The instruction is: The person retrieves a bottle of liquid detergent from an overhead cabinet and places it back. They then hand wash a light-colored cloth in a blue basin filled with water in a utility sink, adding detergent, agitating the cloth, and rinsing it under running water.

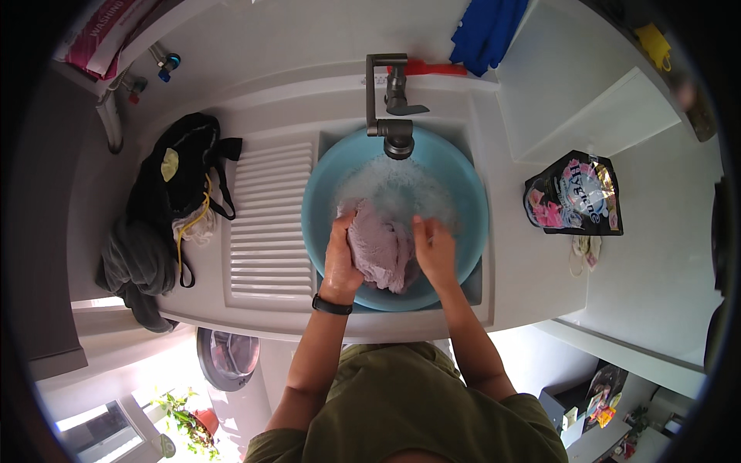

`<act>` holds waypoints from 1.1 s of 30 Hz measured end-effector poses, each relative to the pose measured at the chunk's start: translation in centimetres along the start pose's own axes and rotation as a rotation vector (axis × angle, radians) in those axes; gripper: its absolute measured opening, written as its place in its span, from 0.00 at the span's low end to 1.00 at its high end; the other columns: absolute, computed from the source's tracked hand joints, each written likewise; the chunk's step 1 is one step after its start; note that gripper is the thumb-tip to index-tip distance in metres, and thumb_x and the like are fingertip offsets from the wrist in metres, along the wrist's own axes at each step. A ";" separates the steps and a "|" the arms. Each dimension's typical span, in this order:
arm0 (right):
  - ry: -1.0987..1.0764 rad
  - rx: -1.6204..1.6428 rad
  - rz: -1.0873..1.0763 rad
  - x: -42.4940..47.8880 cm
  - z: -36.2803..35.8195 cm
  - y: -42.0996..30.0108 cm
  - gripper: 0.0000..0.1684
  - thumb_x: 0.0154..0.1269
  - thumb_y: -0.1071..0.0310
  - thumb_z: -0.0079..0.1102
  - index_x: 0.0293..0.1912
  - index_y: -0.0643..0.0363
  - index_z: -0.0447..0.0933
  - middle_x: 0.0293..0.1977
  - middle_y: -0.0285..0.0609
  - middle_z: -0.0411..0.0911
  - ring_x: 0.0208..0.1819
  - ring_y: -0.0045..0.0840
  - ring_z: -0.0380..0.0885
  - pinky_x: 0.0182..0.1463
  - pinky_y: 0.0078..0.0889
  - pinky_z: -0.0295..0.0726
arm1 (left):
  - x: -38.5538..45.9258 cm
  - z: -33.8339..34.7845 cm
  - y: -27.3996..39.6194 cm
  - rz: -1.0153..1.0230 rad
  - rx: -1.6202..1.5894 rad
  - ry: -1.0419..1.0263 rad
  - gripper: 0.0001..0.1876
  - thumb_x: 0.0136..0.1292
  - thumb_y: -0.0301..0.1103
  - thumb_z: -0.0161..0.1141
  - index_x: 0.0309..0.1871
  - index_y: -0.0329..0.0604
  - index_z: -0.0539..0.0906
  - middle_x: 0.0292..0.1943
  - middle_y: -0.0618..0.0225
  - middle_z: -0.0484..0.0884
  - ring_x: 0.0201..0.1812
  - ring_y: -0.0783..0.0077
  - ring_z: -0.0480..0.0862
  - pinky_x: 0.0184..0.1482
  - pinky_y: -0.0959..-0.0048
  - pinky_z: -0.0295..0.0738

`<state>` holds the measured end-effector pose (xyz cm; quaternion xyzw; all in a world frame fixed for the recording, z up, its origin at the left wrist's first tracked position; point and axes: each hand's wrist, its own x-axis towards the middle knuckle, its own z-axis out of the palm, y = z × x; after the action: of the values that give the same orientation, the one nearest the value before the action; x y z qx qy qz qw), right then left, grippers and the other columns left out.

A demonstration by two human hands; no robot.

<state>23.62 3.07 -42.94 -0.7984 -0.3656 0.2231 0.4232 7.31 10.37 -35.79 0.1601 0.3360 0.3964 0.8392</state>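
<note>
A wet, pale pink cloth [379, 246] is bunched up over the front part of a round light-blue basin [472, 231]. My left hand [343, 260] grips the cloth's left side, thumb towards me, with a black band on that wrist. Just right of the cloth is my right hand [435, 249], slightly blurred, its fingers curled. Whether those fingers pinch any fabric cannot be made out. Foamy water [399, 182] fills the basin behind the cloth. Above the basin's far side hangs a dark metal faucet [398, 139].
A ribbed washboard [271, 220] lies left of the basin. Beyond it are dark garments [168, 173] and a grey cloth [139, 260]. On the right stands a black Hygiene pouch [573, 194], a small cloth [587, 252] beside it. A blue cloth [489, 35] hangs behind the sink.
</note>
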 end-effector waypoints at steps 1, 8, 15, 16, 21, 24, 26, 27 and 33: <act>-0.202 0.074 0.194 -0.5 0.2 0.1 0.28 0.67 0.44 0.58 0.41 0.64 0.81 0.36 0.54 0.82 0.39 0.46 0.80 0.45 0.39 0.75 | -0.2 0.4 -0.1 0.024 0.061 0.016 0.24 0.69 0.49 0.52 0.58 0.40 0.77 0.54 0.62 0.80 0.56 0.62 0.79 0.60 0.63 0.74; -0.465 0.240 0.077 -0.7 0.0 -0.9 0.23 0.69 0.50 0.60 0.36 0.65 0.78 0.24 0.39 0.76 0.28 0.18 0.73 0.32 0.25 0.70 | -0.4 0.9 1.0 0.180 0.240 -0.042 0.20 0.70 0.43 0.58 0.59 0.40 0.76 0.51 0.66 0.80 0.52 0.71 0.79 0.56 0.70 0.74; -0.405 1.276 0.174 0.4 -7.8 -3.1 0.22 0.72 0.55 0.58 0.54 0.62 0.72 0.46 0.39 0.79 0.52 0.23 0.75 0.55 0.32 0.74 | -2.0 -2.8 4.5 0.383 0.580 -0.012 0.22 0.73 0.41 0.59 0.63 0.39 0.72 0.54 0.65 0.79 0.55 0.73 0.77 0.58 0.71 0.73; -0.379 1.463 0.296 -0.5 -7.3 -4.2 0.23 0.73 0.54 0.57 0.56 0.61 0.71 0.48 0.38 0.78 0.56 0.25 0.74 0.58 0.33 0.73 | -2.1 -2.7 4.0 0.360 0.489 -0.019 0.22 0.73 0.41 0.58 0.64 0.40 0.71 0.55 0.65 0.78 0.56 0.73 0.77 0.59 0.71 0.73; -0.541 1.557 0.492 -1.1 0.6 -3.4 0.27 0.72 0.51 0.57 0.59 0.62 0.69 0.52 0.42 0.78 0.55 0.33 0.77 0.59 0.33 0.75 | -0.1 -3.7 -0.9 0.227 0.123 0.019 0.20 0.76 0.37 0.53 0.67 0.45 0.66 0.60 0.64 0.76 0.60 0.67 0.77 0.61 0.66 0.75; -0.386 0.888 0.047 -2.6 1.9 -5.4 0.21 0.71 0.56 0.60 0.52 0.62 0.74 0.46 0.46 0.81 0.45 0.34 0.82 0.50 0.34 0.79 | 1.7 -3.9 -2.0 0.177 0.002 0.031 0.20 0.75 0.37 0.53 0.66 0.45 0.67 0.55 0.63 0.78 0.53 0.65 0.81 0.53 0.67 0.79; -0.291 0.175 -0.491 -5.8 2.0 -7.1 0.16 0.70 0.59 0.61 0.47 0.62 0.77 0.39 0.45 0.83 0.39 0.29 0.83 0.44 0.31 0.79 | 2.5 -2.7 -1.7 0.047 -0.099 -0.065 0.20 0.73 0.39 0.55 0.64 0.43 0.69 0.52 0.62 0.79 0.47 0.66 0.83 0.47 0.70 0.82; -0.164 0.241 -0.498 -6.2 2.7 -8.0 0.10 0.68 0.65 0.63 0.38 0.63 0.77 0.27 0.44 0.81 0.31 0.23 0.82 0.37 0.28 0.77 | 2.5 -2.1 -2.3 0.057 -0.058 -0.068 0.21 0.73 0.41 0.55 0.63 0.41 0.70 0.50 0.61 0.80 0.47 0.66 0.83 0.47 0.69 0.82; 0.102 0.597 0.128 4.5 4.2 -4.7 0.13 0.68 0.65 0.63 0.37 0.67 0.78 0.28 0.44 0.81 0.29 0.25 0.79 0.37 0.30 0.77 | 1.5 -2.6 -7.7 0.446 0.757 -0.041 0.16 0.72 0.38 0.53 0.56 0.38 0.75 0.45 0.62 0.83 0.45 0.68 0.83 0.47 0.67 0.80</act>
<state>21.82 10.47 -41.48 -0.6704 -0.2112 0.3063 0.6419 10.53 6.68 -42.42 0.5328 0.3982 0.4137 0.6216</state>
